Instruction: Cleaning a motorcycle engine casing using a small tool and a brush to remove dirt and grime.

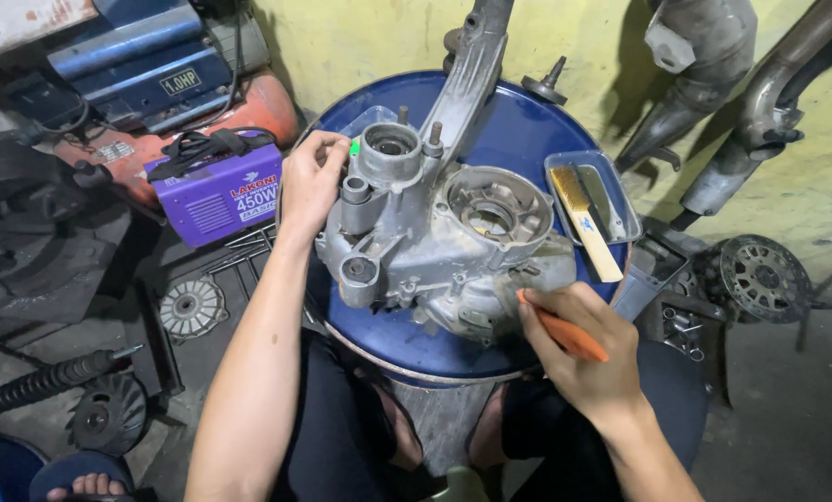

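Observation:
A grey metal engine casing (444,223) with a long arm reaching toward the wall lies on the lid of a blue drum (518,121). My left hand (312,181) grips the casing's left side near a round bore. My right hand (583,349) holds an orange-handled tool (564,333) and presses its tip against the casing's lower right edge; the tip itself is hidden.
A clear tray (620,200) holding a wooden-handled brush (585,221) sits on the drum's right side. A purple welding box (221,191) and a blue and red compressor (156,65) stand to the left. Exhaust pipes (759,102) lean on the wall. Engine parts (764,277) lie on the floor.

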